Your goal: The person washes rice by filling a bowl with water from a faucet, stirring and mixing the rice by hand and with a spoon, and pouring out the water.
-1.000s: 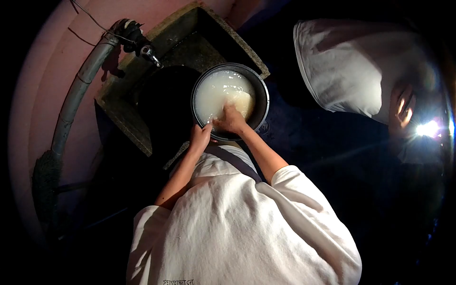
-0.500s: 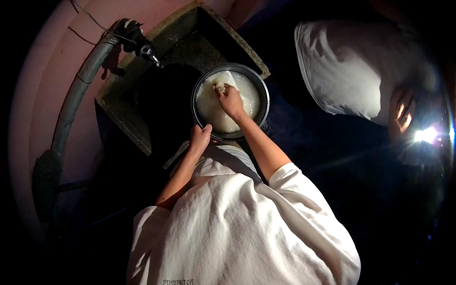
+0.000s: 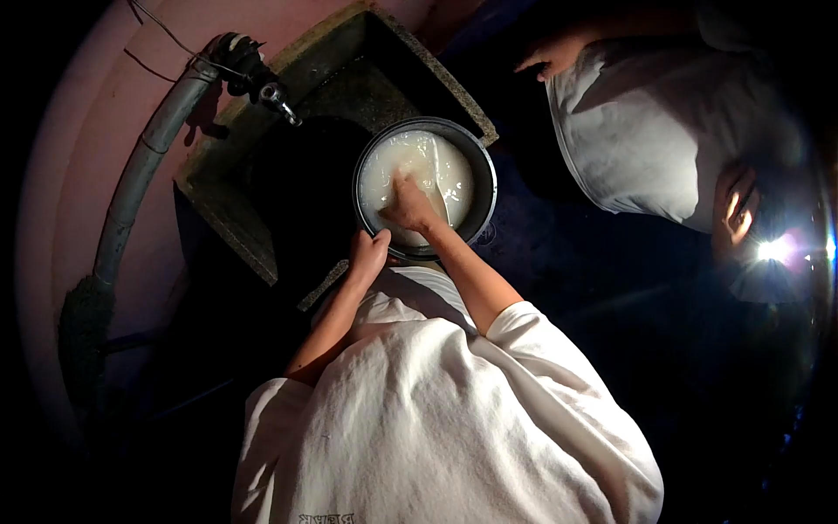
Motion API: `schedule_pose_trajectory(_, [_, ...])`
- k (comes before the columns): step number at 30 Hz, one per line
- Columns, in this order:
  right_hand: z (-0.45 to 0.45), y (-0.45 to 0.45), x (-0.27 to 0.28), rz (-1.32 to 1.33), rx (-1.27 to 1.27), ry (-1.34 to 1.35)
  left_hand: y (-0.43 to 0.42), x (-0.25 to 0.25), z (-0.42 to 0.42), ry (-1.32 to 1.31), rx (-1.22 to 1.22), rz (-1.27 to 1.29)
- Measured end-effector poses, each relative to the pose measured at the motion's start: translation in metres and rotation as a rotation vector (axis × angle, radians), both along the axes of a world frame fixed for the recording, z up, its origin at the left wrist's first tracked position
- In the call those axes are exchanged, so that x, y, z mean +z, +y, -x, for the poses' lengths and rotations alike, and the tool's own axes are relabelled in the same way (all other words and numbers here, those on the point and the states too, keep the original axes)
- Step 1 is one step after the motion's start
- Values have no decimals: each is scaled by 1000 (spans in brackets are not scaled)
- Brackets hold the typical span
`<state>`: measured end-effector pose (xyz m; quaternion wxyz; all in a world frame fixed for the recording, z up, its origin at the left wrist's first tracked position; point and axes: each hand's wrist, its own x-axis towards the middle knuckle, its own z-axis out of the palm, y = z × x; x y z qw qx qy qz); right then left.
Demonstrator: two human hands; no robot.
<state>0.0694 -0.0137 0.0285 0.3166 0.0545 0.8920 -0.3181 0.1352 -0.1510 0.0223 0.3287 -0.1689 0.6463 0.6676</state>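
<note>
In a pool of light amid deep shadow, we look down on two bare hands at a dark round pot (image 3: 489, 188) of cloudy, whitish liquid (image 3: 384, 162). The pot is in front of the person's lap, overlapping the near end of a weathered trough (image 3: 434, 67) in our view; we cannot tell what bears its weight. The left hand (image 3: 370, 253) grips the pot's near-left rim, thumb up at the edge, its other fingers mostly hidden from us. That forearm climbs from the lower left, close to the body. The right hand (image 3: 414, 208) reaches over the near side into the pot, its back turned up and its fingers dipped in the liquid, so we cannot tell whether they are spread or closed on anything. Its forearm slants up and leftward from the sleeve of a white shirt (image 3: 436, 419). Beyond the pot to the left, we see a metal tap (image 3: 281, 105) on a grey pipe (image 3: 157, 135). At right stands a second person in a pale shirt (image 3: 642, 131), one hand (image 3: 566, 55) near the hem, beside a glaring light (image 3: 773, 251) lower down.
</note>
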Motion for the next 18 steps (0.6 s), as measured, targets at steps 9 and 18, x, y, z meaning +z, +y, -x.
schedule_pose_trajectory(9, [15,1,-17,179,-453,245,5,0,-3,298,83,194])
schedule_pose_trajectory(18, [17,11,5,-101,49,528,5,-7,-4,17,99,3])
